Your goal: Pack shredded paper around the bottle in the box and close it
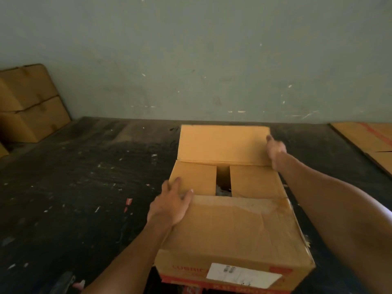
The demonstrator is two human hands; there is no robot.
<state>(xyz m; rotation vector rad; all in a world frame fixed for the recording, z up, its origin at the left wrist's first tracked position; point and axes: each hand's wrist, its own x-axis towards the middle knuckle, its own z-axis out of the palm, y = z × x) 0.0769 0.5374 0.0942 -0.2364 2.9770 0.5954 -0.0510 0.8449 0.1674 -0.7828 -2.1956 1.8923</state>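
Head view, one box (233,225), left hand (171,206) flat on it, right hand (275,150) grip holding far flap (222,143)

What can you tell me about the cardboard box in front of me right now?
The cardboard box is brown and worn, resting on the dark floor. Two side flaps and the near flap are folded down; the far flap stands open. A white label marks its front. The left hand presses the near flap; the right hand grips the far flap's edge.
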